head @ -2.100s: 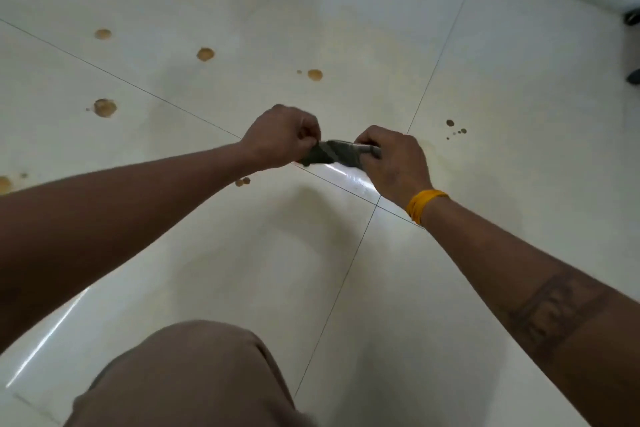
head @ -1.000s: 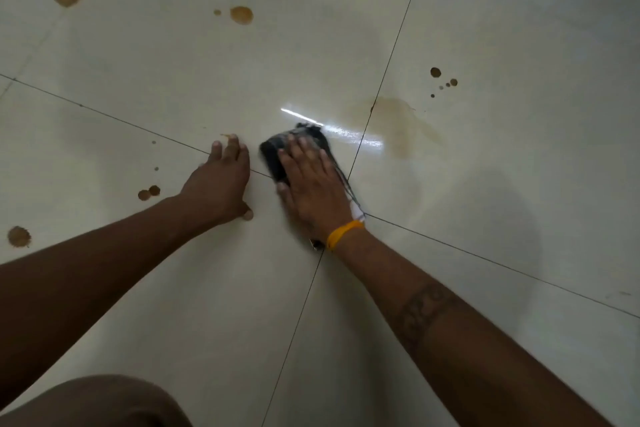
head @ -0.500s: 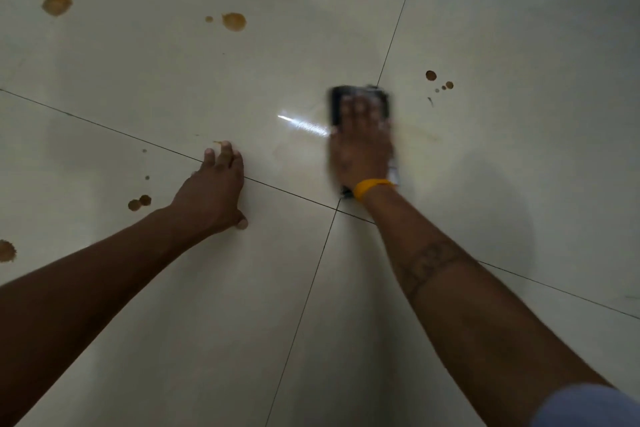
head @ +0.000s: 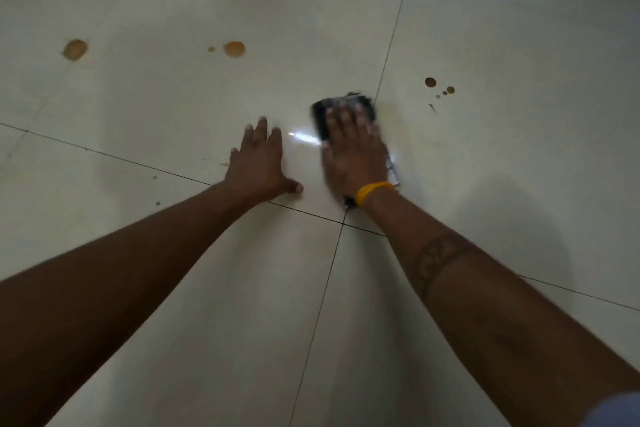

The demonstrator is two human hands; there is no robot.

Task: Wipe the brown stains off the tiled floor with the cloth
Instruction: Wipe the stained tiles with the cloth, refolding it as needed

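I see my right hand pressing flat on the dark folded cloth beside a grout line, my left hand spread flat on the glossy cream tiled floor. Much remains, I judge: round brown stains lie ahead and small brown spots to the right.

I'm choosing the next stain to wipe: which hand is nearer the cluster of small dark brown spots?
Right. The right hand lies flat on the cloth, just left of the spots; the left hand rests on the floor farther left.
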